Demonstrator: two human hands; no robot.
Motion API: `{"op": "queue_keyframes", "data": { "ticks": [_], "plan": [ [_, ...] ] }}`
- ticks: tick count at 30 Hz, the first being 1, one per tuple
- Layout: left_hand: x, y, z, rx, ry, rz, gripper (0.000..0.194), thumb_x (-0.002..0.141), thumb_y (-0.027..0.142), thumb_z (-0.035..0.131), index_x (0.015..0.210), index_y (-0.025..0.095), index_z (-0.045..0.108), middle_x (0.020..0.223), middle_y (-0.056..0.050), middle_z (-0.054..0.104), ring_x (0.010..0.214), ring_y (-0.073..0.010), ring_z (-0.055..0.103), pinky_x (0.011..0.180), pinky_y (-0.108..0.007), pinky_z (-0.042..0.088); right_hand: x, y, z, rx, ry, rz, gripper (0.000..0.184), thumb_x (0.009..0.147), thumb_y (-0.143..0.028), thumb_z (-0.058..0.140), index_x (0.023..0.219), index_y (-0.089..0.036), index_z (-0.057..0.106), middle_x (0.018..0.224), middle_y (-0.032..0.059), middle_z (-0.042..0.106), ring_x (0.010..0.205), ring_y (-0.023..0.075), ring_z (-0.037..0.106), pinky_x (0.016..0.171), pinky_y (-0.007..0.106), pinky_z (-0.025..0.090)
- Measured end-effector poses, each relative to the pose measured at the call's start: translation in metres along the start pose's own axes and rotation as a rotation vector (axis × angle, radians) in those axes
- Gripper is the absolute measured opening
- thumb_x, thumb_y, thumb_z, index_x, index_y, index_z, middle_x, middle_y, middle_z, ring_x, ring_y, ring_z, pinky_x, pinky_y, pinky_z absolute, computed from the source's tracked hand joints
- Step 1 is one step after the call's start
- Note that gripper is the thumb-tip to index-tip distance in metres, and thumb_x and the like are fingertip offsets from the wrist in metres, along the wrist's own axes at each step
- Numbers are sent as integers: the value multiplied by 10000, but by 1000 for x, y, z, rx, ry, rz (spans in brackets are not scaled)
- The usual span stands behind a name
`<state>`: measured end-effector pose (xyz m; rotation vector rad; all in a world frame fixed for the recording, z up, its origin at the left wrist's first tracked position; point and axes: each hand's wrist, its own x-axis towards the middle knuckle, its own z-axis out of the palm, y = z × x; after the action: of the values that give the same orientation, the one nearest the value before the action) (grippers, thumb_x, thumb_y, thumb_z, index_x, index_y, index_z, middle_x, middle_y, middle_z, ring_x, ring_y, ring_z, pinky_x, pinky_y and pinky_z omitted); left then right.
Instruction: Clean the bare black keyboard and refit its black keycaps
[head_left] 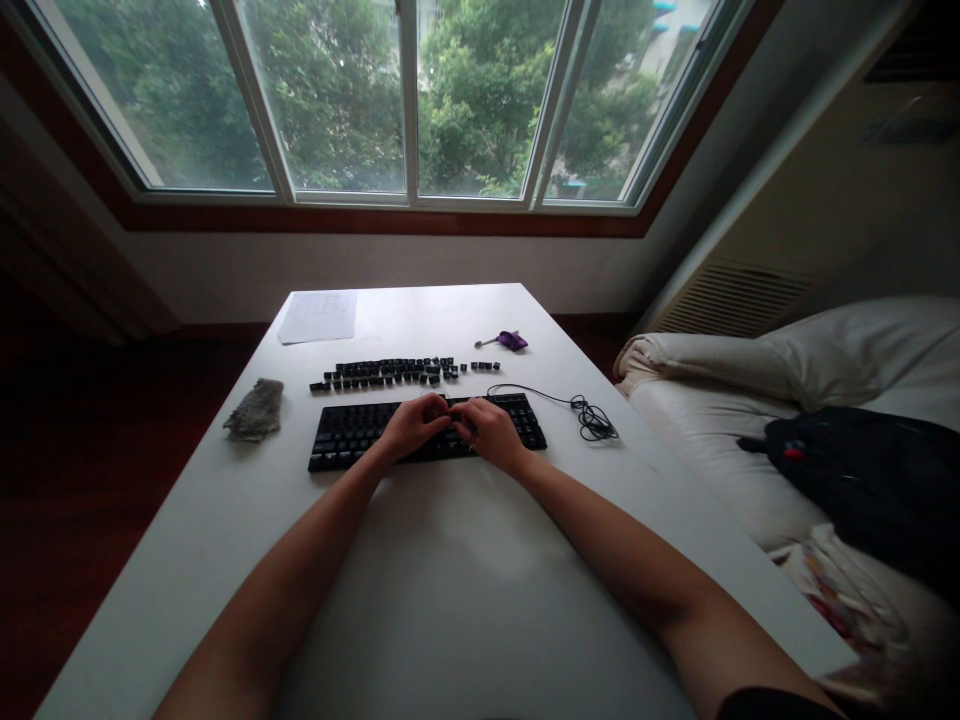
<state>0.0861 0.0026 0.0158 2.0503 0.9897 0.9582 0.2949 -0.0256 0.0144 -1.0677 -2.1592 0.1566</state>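
I had the black keyboard near the centre of the frame, flat on the white surface. My left grip and right grip sat close together over it, fingers curled; I could not tell whether either pinched anything. Loose keycaps lay in rows just above the keyboard in the frame.

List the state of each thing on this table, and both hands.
Left hand: fingers bent, over the keyboard; grip unclear.
Right hand: fingers bent, close to the left's; grip unclear.
Keyboard: lying flat, partly hidden by hands.
Keycaps: loose, in rows.
Cable: partly bundled.
Gray cloth: crumpled.
Paper: lying flat.
Purple item: lying down.
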Motion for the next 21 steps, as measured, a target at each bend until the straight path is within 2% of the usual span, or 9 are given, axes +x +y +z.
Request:
{"op": "queue_keyframes", "data": {
  "ticks": [12, 21],
  "plan": [
    [1, -3, 2, 7, -3, -2, 186, 836, 334, 644, 948, 186, 655, 827, -8, 670, 690, -121, 560, 670, -241, 445, 0, 2, -1, -3, 8, 22, 230, 864, -193, 645, 1092, -225, 640, 973, 58, 653, 863, 183, 597, 795, 303, 464],
    [2, -5, 2, 42, 25, -6, 188, 885, 344, 577, 957, 193, 663, 833, -14, 684, 732, -141, 595, 721, -260, 458, 0, 4, 0, 42, 30, 72, 201, 862, -202, 650, 1063, -220, 647, 904, 41, 640, 799, 169, 584, 751, 286, 463]
  ]
}}
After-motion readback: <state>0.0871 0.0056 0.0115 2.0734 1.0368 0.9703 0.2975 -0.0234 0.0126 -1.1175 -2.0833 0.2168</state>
